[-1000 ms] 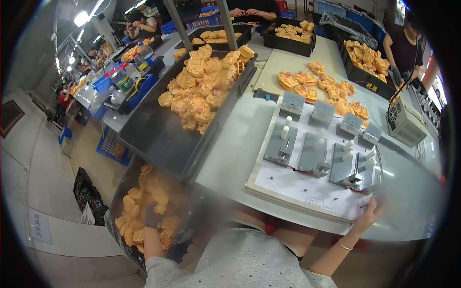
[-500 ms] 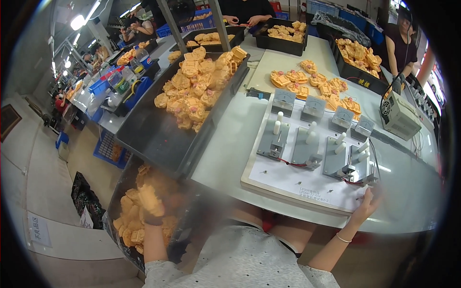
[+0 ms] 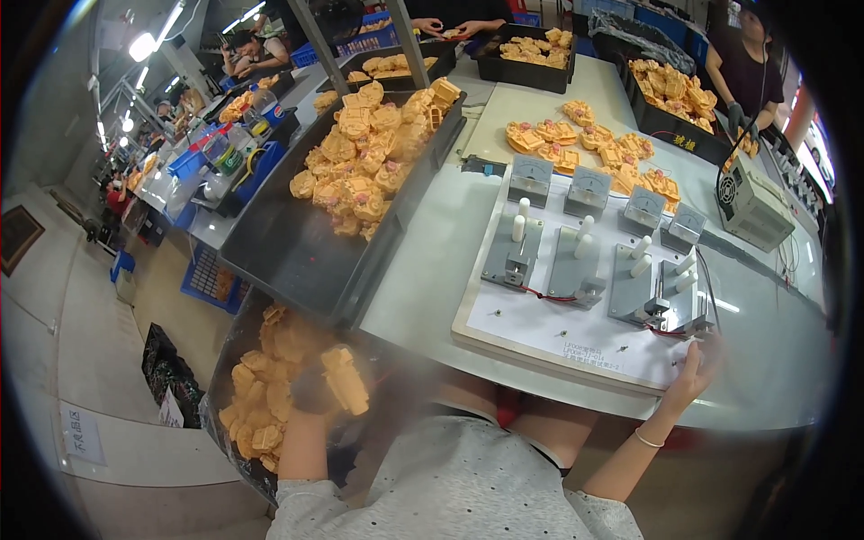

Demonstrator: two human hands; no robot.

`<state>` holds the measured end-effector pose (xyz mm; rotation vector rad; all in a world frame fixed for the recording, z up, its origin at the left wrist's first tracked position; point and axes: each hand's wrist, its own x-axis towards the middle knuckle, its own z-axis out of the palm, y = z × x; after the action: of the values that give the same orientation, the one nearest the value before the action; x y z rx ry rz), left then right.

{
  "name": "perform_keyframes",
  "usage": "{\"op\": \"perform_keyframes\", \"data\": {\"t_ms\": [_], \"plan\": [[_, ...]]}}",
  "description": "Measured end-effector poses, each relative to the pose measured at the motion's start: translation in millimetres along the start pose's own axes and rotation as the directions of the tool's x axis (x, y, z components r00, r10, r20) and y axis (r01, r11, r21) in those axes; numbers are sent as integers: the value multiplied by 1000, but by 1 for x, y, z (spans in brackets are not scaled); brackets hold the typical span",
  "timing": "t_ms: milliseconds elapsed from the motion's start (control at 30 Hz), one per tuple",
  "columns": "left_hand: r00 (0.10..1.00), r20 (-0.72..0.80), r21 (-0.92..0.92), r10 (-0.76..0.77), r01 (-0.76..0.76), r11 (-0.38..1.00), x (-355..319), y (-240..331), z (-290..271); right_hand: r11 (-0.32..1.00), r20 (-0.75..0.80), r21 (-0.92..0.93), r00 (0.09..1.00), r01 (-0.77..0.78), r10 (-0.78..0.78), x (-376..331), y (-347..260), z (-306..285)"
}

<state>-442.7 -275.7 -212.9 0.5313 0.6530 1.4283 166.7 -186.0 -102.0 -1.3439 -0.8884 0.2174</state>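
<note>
My left hand (image 3: 312, 389) is over the bin at lower left, gripping an orange plastic part (image 3: 345, 380) with moulded detail; both are smeared by motion. Below it, a lined bin (image 3: 337, 463) holds many similar orange parts (image 3: 261, 396). My right hand (image 3: 688, 376) is at the right front corner of the white test board (image 3: 531, 335), beside the rightmost grey fixture (image 3: 681, 292); its fingers are blurred and partly hidden. Several grey fixtures with white pegs stand on the board, behind them a row of analog meters (image 3: 589, 191).
A black tray (image 3: 288, 261) heaped with orange parts is on the left. More orange parts (image 3: 621, 157) lie behind the meters, with another filled tray (image 3: 675, 135) beyond. A beige power unit (image 3: 756, 207) stands at right. Co-workers sit across the table, one a person in dark clothes (image 3: 751, 72).
My left hand, holding the orange part, has moved right and a little nearer over the bin. My right hand stays at the board's corner. The co-worker at right has shifted.
</note>
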Motion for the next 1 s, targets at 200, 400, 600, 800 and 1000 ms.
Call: {"op": "perform_keyframes", "data": {"t_ms": [200,400,600,800,1000], "plan": [[982,-91,228,-167,184,956,-2,8,41,1000,-21,-1,1000,-3,3,-1,5,-5],[983,85,54,-163,158,986,11,8,109,1000,-34,-13,999,5,-5,2,4,-2],[989,29,182,-147,139,973,30,11,144,1000,-40,-6,999,-9,9,2,7,-6],[994,-81,319,-72,94,943,26,-27,30,1000,-33,-5,999,-29,29,2,7,-5],[991,-129,766,-42,127,630,24,-35,8,1000,-56,-19,998,-7,6,2,8,-3]]}}
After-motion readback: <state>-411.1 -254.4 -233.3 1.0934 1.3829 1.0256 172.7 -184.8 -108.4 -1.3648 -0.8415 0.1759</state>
